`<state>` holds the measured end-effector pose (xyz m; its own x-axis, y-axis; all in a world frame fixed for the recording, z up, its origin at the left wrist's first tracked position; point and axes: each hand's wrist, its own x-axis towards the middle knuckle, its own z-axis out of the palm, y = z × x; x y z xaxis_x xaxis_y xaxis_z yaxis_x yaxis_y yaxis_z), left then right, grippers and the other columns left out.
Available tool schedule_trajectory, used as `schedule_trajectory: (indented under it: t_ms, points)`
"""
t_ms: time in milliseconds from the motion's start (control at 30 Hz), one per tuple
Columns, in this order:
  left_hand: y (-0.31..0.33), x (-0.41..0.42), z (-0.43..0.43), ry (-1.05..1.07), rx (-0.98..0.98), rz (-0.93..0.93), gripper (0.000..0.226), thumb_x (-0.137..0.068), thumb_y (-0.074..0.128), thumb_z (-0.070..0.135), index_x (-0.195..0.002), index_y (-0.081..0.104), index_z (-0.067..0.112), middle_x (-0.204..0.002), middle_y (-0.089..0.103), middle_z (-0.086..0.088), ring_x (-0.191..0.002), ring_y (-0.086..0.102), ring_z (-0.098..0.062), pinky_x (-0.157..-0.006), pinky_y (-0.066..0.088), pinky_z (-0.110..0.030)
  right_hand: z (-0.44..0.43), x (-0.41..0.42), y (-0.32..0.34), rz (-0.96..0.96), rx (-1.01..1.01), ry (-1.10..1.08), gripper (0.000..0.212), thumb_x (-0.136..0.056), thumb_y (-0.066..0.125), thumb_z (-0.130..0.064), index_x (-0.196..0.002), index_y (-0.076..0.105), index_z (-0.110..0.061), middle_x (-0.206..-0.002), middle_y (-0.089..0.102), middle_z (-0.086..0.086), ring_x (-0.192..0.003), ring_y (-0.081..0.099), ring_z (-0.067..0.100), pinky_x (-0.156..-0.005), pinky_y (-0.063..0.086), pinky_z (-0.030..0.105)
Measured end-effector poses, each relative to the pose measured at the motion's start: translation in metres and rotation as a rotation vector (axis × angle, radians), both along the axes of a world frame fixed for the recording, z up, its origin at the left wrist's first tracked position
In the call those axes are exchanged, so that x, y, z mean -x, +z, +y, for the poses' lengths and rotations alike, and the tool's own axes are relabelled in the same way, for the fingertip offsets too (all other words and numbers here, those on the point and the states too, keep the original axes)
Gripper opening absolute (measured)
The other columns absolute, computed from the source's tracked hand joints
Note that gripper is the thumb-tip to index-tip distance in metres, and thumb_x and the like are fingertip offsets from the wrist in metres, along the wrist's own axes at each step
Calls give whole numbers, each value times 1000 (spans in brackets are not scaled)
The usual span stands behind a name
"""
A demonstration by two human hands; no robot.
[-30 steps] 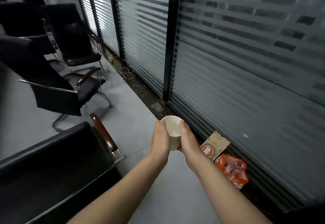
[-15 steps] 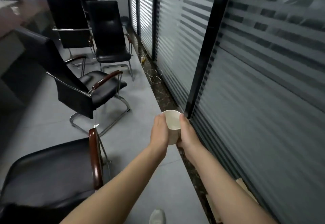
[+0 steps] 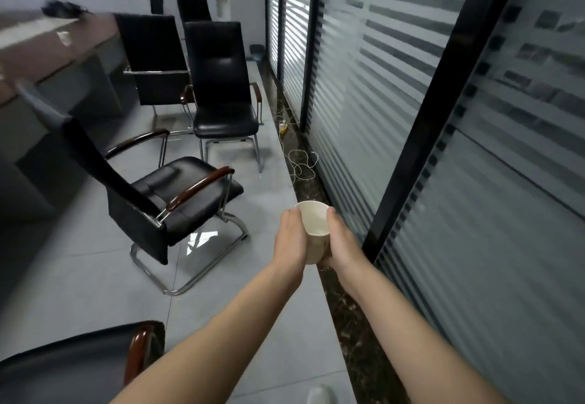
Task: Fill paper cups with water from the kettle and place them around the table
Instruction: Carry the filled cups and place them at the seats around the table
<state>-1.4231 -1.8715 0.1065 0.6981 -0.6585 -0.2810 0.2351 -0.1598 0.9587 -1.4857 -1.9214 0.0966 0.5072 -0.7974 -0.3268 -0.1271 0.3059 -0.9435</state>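
Note:
A white paper cup (image 3: pixel 313 226) with water in its bottom is held out in front of me, above the grey floor. My left hand (image 3: pixel 289 239) presses on its left side and my right hand (image 3: pixel 343 242) cups its right side and base. The long table (image 3: pixel 47 52) runs along the far left, blurred. No kettle is in view.
Black armchairs stand to my left: one close (image 3: pixel 167 207), one further (image 3: pixel 221 86), another at the bottom left (image 3: pixel 79 362). A frosted glass partition (image 3: pixel 443 118) with black frames lines the right. White cables (image 3: pixel 299 163) lie on the floor by it.
The view has swung left along the aisle; the orange carton and cardboard by the partition left the view. More chairs and the table appeared. Both hands keep hold of the cup.

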Motion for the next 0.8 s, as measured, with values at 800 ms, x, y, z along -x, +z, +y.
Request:
schedule_trajectory:
  t_ms: [800]
  points:
    - [-14, -301, -408, 216, -57, -31, 33, -90, 36, 41, -110, 54, 22, -116, 56, -5, -100, 54, -21, -71, 48, -32, -420, -310, -11, 22, 6, 219, 33, -101, 33, -43, -118, 56, -26, -114, 63, 4, -108, 59, 21, -97, 49, 46]
